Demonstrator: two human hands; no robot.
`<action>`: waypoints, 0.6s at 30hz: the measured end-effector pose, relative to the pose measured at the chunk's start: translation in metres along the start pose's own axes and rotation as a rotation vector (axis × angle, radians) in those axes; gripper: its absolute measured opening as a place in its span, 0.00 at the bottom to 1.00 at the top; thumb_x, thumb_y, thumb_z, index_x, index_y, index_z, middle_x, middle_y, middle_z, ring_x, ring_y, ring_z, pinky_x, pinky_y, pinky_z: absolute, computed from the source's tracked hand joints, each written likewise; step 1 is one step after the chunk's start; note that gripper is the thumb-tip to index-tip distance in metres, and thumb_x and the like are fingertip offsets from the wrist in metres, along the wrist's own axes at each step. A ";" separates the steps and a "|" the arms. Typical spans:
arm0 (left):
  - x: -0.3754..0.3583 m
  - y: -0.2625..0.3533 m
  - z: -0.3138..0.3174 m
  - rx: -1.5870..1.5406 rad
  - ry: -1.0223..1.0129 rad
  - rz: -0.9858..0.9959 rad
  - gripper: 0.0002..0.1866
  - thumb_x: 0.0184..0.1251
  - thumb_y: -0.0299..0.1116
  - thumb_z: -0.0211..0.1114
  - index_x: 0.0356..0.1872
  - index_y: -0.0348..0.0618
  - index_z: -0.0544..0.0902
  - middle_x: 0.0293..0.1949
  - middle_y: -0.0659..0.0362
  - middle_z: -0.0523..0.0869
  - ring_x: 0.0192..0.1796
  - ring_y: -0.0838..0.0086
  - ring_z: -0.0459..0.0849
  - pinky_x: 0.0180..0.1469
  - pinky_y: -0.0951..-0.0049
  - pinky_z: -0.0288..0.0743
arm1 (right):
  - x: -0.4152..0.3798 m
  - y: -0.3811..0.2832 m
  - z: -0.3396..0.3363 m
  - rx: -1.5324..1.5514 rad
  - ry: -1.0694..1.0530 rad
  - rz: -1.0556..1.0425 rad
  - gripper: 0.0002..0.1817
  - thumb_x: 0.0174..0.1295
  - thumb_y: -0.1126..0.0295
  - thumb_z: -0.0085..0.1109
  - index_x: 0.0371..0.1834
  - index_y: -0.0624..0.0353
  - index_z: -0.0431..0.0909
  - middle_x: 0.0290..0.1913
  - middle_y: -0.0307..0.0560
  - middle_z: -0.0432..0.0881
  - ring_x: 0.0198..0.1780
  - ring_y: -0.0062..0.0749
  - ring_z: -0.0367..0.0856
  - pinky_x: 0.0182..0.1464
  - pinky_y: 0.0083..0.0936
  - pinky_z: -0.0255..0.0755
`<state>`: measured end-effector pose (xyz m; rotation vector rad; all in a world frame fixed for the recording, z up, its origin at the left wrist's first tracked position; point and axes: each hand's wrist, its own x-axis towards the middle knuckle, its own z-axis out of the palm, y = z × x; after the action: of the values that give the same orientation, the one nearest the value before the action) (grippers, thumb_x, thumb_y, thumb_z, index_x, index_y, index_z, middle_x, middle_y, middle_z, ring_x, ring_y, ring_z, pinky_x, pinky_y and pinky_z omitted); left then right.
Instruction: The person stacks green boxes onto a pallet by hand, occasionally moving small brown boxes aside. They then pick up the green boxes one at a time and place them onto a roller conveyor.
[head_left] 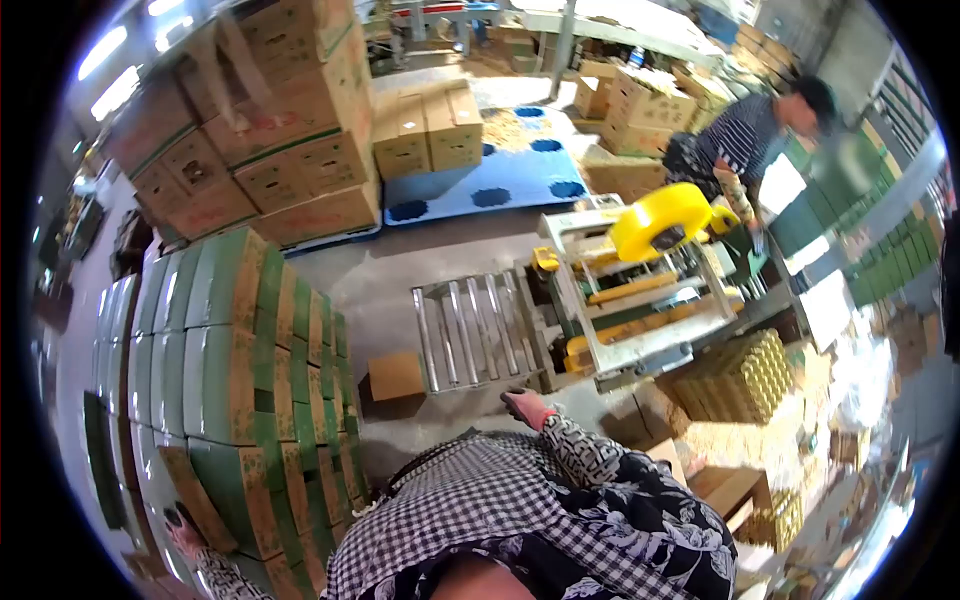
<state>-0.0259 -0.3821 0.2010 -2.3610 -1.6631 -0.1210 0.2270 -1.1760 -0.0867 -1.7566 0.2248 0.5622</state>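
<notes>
At the lower left, my left hand (186, 536), in a dark-fingered glove, is at the outer edge of a tilted green-and-brown carton (198, 498). This carton leans out from a tall stack of green cartons (220, 380); the fingers look closed on its edge, though part of the grip is hidden. My right hand (528, 408), gloved in pink and black, hangs before my body with loose fingers and nothing in it. Just beyond it lies a short roller conveyor (470, 330). A small brown carton (396, 376) stands at the conveyor's left end.
A carton-taping machine (640, 300) with a yellow tape roll (660, 222) adjoins the conveyor. Behind it, a person (745, 140) in a striped shirt bends over green cartons. Large brown cartons (270, 120) rise at the back left, beside a blue pallet (490, 185). Gold trays (735, 375) sit right.
</notes>
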 end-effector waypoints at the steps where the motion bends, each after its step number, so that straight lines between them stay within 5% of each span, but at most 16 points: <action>1: 0.000 -0.004 0.004 0.000 -0.010 0.010 0.38 0.66 0.64 0.42 0.69 0.49 0.62 0.68 0.51 0.63 0.69 0.55 0.59 0.70 0.57 0.49 | -0.001 0.003 -0.002 0.315 0.029 0.239 0.13 0.58 0.56 0.60 0.32 0.55 0.80 0.26 0.37 0.79 0.24 0.24 0.74 0.25 0.23 0.68; 5: -0.007 -0.012 0.013 -0.042 -0.041 -0.022 0.37 0.67 0.62 0.42 0.69 0.49 0.61 0.69 0.52 0.63 0.70 0.56 0.58 0.70 0.56 0.48 | -0.013 -0.006 -0.009 0.510 0.017 0.364 0.12 0.59 0.60 0.59 0.37 0.55 0.78 0.27 0.36 0.77 0.25 0.25 0.75 0.25 0.23 0.66; 6: -0.008 -0.016 0.014 -0.067 -0.038 0.003 0.36 0.67 0.61 0.42 0.70 0.49 0.60 0.69 0.52 0.63 0.70 0.56 0.58 0.70 0.56 0.48 | -0.017 -0.006 -0.011 0.552 0.018 0.365 0.16 0.58 0.55 0.62 0.37 0.57 0.79 0.31 0.42 0.81 0.27 0.30 0.76 0.29 0.27 0.71; 8: -0.013 -0.024 0.011 -0.033 -0.008 0.019 0.36 0.68 0.60 0.43 0.70 0.48 0.60 0.68 0.52 0.63 0.69 0.55 0.59 0.70 0.57 0.49 | 0.023 0.071 -0.014 0.527 -0.022 0.214 0.18 0.58 0.54 0.61 0.40 0.57 0.77 0.33 0.44 0.80 0.31 0.34 0.77 0.33 0.30 0.72; 11: 0.011 -0.051 0.048 0.094 0.038 0.126 0.34 0.68 0.58 0.45 0.68 0.47 0.63 0.67 0.48 0.65 0.66 0.53 0.65 0.68 0.59 0.56 | 0.024 0.073 -0.037 1.141 -0.229 0.110 0.24 0.55 0.47 0.62 0.44 0.54 0.75 0.33 0.46 0.78 0.38 0.40 0.76 0.39 0.36 0.73; 13: 0.009 -0.066 0.052 0.155 0.111 0.161 0.33 0.68 0.56 0.47 0.66 0.44 0.65 0.65 0.45 0.68 0.63 0.53 0.69 0.65 0.60 0.62 | 0.009 0.033 -0.036 1.204 0.349 0.532 0.29 0.49 0.42 0.64 0.45 0.50 0.72 0.37 0.47 0.75 0.39 0.40 0.75 0.42 0.37 0.73; 14: 0.001 -0.082 0.067 0.166 0.239 0.249 0.32 0.68 0.54 0.49 0.65 0.40 0.67 0.62 0.43 0.70 0.64 0.54 0.69 0.64 0.59 0.64 | 0.015 0.038 -0.043 1.104 0.253 0.310 0.31 0.47 0.40 0.64 0.47 0.49 0.70 0.43 0.46 0.73 0.40 0.41 0.73 0.44 0.40 0.72; 15: 0.010 -0.097 0.089 0.418 0.280 0.357 0.32 0.68 0.53 0.51 0.63 0.37 0.68 0.60 0.44 0.73 0.63 0.55 0.70 0.63 0.60 0.65 | 0.015 0.028 -0.050 1.211 0.316 0.478 0.36 0.45 0.38 0.64 0.52 0.48 0.67 0.50 0.45 0.69 0.46 0.42 0.71 0.49 0.42 0.69; 16: 0.004 -0.087 0.080 -0.007 0.250 0.309 0.32 0.68 0.52 0.51 0.63 0.36 0.68 0.60 0.45 0.73 0.62 0.55 0.71 0.64 0.62 0.65 | 0.017 0.020 -0.059 1.322 0.404 0.642 0.42 0.43 0.36 0.64 0.57 0.47 0.64 0.57 0.43 0.66 0.51 0.43 0.68 0.53 0.45 0.66; 17: 0.000 -0.095 0.091 0.047 0.347 0.474 0.32 0.66 0.52 0.53 0.62 0.36 0.68 0.59 0.45 0.74 0.61 0.54 0.72 0.63 0.63 0.65 | 0.013 0.019 -0.064 1.282 0.301 0.545 0.43 0.41 0.34 0.63 0.57 0.48 0.65 0.57 0.45 0.66 0.55 0.45 0.65 0.56 0.46 0.62; 18: -0.072 -0.030 0.007 -0.111 0.194 0.234 0.33 0.65 0.54 0.53 0.61 0.37 0.69 0.58 0.44 0.75 0.62 0.55 0.71 0.64 0.63 0.64 | 0.019 0.017 -0.070 1.338 0.363 0.606 0.42 0.43 0.36 0.62 0.60 0.46 0.64 0.60 0.46 0.65 0.58 0.45 0.63 0.58 0.48 0.61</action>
<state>-0.0790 -0.4363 0.1835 -2.5132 -1.3147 -0.3942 0.2539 -1.2438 -0.0987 -0.4284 1.1197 0.3363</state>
